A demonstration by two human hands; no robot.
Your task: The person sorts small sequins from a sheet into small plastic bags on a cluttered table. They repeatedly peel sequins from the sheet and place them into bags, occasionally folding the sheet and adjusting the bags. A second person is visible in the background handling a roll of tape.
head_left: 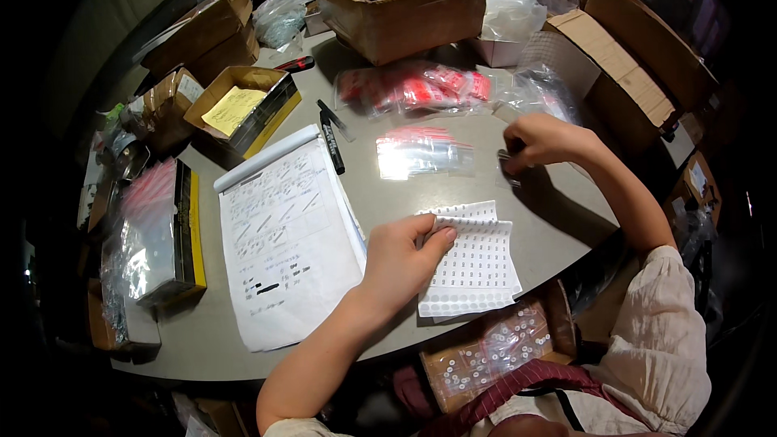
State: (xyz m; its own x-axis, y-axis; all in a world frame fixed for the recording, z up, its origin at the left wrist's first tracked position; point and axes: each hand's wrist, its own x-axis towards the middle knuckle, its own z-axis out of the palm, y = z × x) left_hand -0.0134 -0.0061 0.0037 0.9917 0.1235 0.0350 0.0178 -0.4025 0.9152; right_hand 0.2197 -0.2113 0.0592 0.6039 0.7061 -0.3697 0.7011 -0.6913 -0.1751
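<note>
My left hand (402, 261) pinches the top edge of a sheet of small round labels (479, 257), white with printed marks; another label sheet shows behind it. The sheet hangs over the table's near edge. Across the table to the right, my right hand (544, 143) is closed, its fingertips down near the tabletop at a small dark, shiny item (507, 163). Whether the fingers grip that item cannot be made out. A fanned stack of clear zip bags (422, 154) with red strips lies left of my right hand.
A notepad (291, 251) with handwriting lies left, a black marker (332, 142) beside it. Bags of red items (413, 87) and a large cardboard box (401, 12) stand behind. A box of bags (158, 231) is far left. A carton (494, 352) with small white discs sits below the edge.
</note>
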